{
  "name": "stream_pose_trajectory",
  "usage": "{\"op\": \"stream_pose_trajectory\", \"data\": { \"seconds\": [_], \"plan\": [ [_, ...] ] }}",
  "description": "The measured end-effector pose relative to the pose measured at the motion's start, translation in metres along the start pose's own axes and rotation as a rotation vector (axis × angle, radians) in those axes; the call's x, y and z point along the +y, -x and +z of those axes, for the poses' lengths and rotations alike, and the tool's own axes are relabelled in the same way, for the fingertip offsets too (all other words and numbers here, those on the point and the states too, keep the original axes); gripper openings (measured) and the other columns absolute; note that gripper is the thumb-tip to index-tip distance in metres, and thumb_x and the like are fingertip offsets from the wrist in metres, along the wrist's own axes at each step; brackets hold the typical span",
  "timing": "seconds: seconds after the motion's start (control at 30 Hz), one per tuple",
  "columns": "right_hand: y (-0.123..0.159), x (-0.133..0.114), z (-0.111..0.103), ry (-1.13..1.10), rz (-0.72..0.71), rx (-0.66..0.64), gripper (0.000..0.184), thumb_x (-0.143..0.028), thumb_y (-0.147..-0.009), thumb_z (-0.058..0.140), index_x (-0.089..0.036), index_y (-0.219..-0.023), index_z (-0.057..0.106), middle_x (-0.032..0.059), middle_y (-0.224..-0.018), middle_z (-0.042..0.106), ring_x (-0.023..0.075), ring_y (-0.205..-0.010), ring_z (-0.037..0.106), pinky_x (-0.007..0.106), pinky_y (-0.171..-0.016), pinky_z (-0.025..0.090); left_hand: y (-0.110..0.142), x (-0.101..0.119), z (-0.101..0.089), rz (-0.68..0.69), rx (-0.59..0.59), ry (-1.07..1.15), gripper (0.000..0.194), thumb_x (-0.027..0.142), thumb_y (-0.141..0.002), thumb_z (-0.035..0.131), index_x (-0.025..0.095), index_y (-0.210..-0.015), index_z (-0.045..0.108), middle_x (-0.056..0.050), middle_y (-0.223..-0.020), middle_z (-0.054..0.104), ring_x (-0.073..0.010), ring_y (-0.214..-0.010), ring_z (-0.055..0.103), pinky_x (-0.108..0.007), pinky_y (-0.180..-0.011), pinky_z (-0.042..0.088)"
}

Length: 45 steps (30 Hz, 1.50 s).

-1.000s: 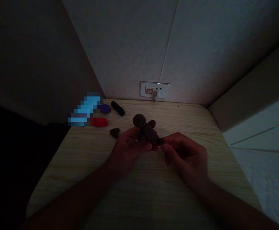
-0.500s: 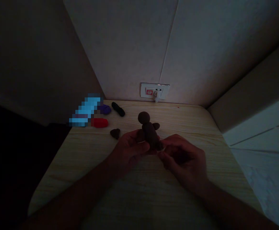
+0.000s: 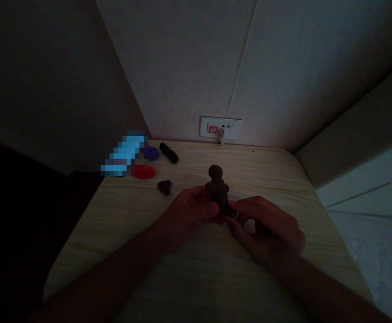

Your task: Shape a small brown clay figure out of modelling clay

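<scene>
Steady the brown figure (image 3: 220,196), gripped by fingers of the left hand (image 3: 186,215), pinched low by those of the right hand (image 3: 273,229). Press gently, without bending it.

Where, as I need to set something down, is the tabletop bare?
Bare tabletop lies back right, between the right hand and the wall, save for a tiny speck; another patch in front, between left forearm and right forearm. The back left is crowded: red lump, purple lump, black piece and pixelated blue shape, with a brown lump nearer the left hand.
</scene>
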State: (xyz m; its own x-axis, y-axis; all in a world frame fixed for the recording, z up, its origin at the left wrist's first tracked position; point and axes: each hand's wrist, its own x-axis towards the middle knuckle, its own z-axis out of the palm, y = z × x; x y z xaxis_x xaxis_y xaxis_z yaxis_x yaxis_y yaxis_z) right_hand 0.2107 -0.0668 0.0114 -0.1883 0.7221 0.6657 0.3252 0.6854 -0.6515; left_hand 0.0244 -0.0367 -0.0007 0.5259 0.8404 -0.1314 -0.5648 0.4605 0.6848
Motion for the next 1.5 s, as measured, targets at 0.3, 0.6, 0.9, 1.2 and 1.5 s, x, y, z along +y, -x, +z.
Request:
{"op": "stream_pose_trajectory", "data": {
  "seconds": [0.3, 0.6, 0.9, 1.2, 1.5],
  "plan": [
    [0.002, 0.005, 0.0, 0.003, 0.016, -0.007, 0.042, -0.007, -0.083, 0.078, -0.027, -0.119, 0.072, 0.0019, -0.085, 0.073, 0.0147, -0.062, 0.067, 0.028, -0.054, 0.057, 0.003, 0.0, 0.003, -0.048, 0.029, 0.017, 0.036, 0.022, -0.071, 0.092, 0.015, -0.102, 0.075, -0.005, -0.096, 0.077, -0.0155, -0.083, 0.073, -0.026, -0.075, 0.058],
    [-0.001, 0.004, -0.001, 0.056, -0.007, -0.034, 0.038, -0.011, -0.085, 0.078, -0.026, -0.119, 0.071, 0.0014, -0.081, 0.072, 0.0145, -0.06, 0.066, 0.027, -0.052, 0.056, 0.002, 0.001, 0.001, -0.093, 0.084, -0.003, 0.039, 0.026, -0.066, 0.095, 0.014, -0.097, 0.074, -0.005, -0.09, 0.077, -0.015, -0.075, 0.071, -0.026, -0.071, 0.055],
    [-0.003, 0.007, -0.005, 0.1, -0.083, -0.056, 0.049, -0.012, -0.082, 0.081, -0.028, -0.126, 0.067, 0.0017, -0.082, 0.073, 0.0142, -0.059, 0.066, 0.027, -0.053, 0.058, 0.003, 0.003, 0.002, -0.14, 0.11, -0.016, 0.039, 0.033, -0.065, 0.096, 0.013, -0.091, 0.074, -0.006, -0.087, 0.076, -0.0149, -0.073, 0.07, -0.026, -0.068, 0.053],
    [-0.004, 0.007, -0.01, 0.045, -0.086, -0.119, 0.041, -0.005, -0.086, 0.077, -0.024, -0.121, 0.071, 0.006, -0.096, 0.078, 0.0161, -0.073, 0.073, 0.024, -0.057, 0.06, 0.002, 0.005, -0.001, -0.198, 0.073, -0.022, 0.04, 0.036, -0.066, 0.095, 0.011, -0.09, 0.076, -0.004, -0.08, 0.073, -0.0085, -0.062, 0.062, -0.02, -0.059, 0.048],
    [-0.005, 0.008, -0.007, 0.024, -0.109, -0.084, 0.039, -0.007, -0.082, 0.082, -0.018, -0.117, 0.071, 0.0056, -0.09, 0.075, 0.0124, -0.063, 0.068, 0.024, -0.056, 0.058, 0.002, 0.005, -0.002, -0.197, 0.088, -0.036, 0.049, 0.037, -0.059, 0.098, 0.009, -0.093, 0.076, -0.003, -0.078, 0.071, -0.0098, -0.063, 0.063, -0.022, -0.059, 0.048]
  ]
}}
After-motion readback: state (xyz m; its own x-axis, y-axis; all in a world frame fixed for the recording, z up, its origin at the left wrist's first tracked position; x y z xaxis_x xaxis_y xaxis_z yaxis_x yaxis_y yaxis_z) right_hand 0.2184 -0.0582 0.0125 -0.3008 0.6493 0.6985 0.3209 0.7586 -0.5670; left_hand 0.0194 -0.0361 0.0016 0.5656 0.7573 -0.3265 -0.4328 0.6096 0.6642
